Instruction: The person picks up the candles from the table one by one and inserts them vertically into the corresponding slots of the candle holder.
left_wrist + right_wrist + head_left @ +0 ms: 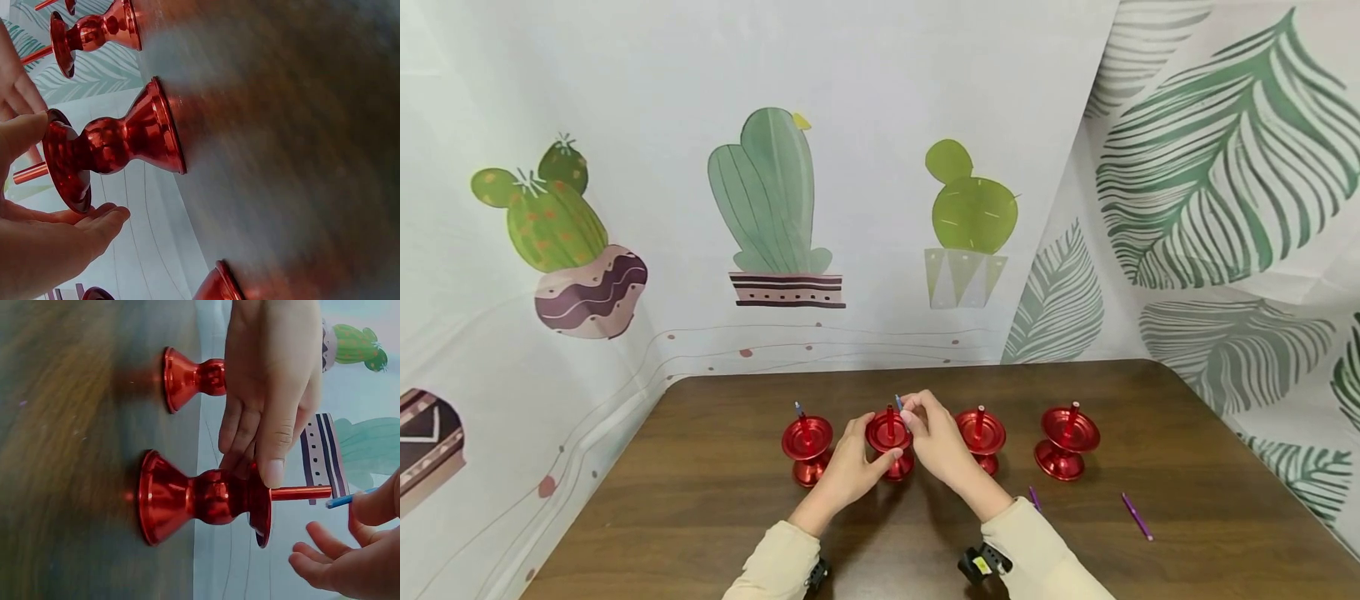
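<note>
My left hand (850, 471) holds a shiny red candle holder (112, 145) by its dish, thumb on one side and fingers on the other. The holder stands upright on the table, with a thin red tube (303, 492) rising from its dish. Between thumb and finger, my right hand (934, 433) pinches a thin blue stick (350, 499). Its lower end is close to the tube's top; whether they touch I cannot tell. Left of my hands stands another red candle holder (807, 439) with a blue-tipped stick (799, 409) in its tube.
To the right stand two more red candle holders, one (982, 433) behind my right hand and one (1067, 439) farther out. Two purple sticks lie on the brown table (700, 500), one (1034, 498) beside my right sleeve, the other (1137, 517) farther right. A cactus-printed cloth (880, 192) hangs behind.
</note>
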